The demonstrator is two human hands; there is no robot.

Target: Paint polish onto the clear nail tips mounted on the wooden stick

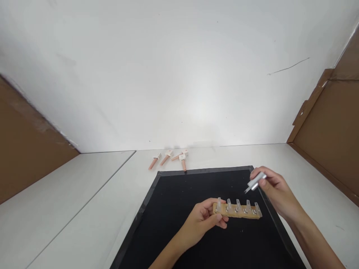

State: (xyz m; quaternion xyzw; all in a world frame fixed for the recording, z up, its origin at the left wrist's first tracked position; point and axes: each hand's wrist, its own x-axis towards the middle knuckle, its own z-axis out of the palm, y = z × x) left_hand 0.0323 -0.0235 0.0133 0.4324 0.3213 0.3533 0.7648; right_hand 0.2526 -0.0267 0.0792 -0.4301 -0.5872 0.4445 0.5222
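Observation:
My left hand [202, 219] pinches the left end of a narrow wooden strip [239, 215] between thumb and fingers. Along the strip runs a row of silver round pieces [236, 210], with several clear nail tips [238, 204] standing up from it. Up and to the right, my right hand [271, 185] grips a small silver tool [256, 181] with a thin, narrow end angled down and left towards the strip. That tool is slightly blurred, so its exact kind is unclear. It is apart from the nail tips.
Beneath both hands lies a black mat [179, 198] with a dark grey border. Several small bottles [182, 158] with pink handle-like caps lie near the white wall [179, 74]. Brown cardboard panels [331, 130] stand at both sides of the white table [84, 201].

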